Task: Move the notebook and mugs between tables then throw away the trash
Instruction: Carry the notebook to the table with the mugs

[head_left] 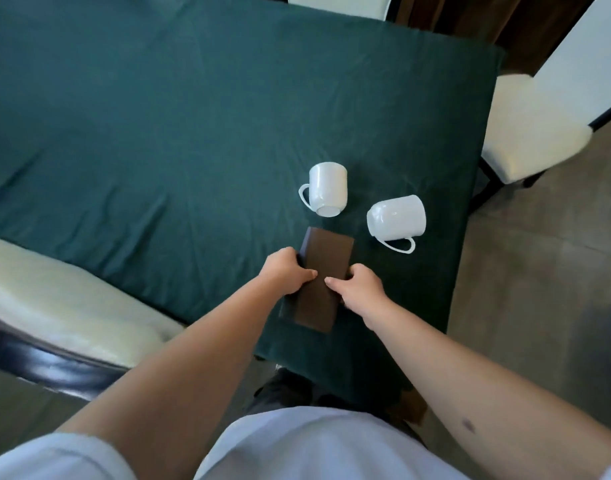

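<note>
A brown notebook [323, 268] lies closed near the front right corner of a table covered with a dark green cloth [158, 133]. My left hand [286, 270] grips its left edge and my right hand [357, 285] grips its right edge, thumbs resting on the cover. Just beyond the notebook stand two white mugs. The left mug [328, 188] is upside down with its handle to the left. The right mug [397, 218] is also tipped with its base toward me and its handle pointing toward the table's front.
A cream-cushioned chair with a dark frame [54, 306] sits at my left. Another cream chair [532, 133] stands off the table's right side, and a third chair back [335, 3] shows at the far edge. Grey tiled floor [539, 271] lies to the right.
</note>
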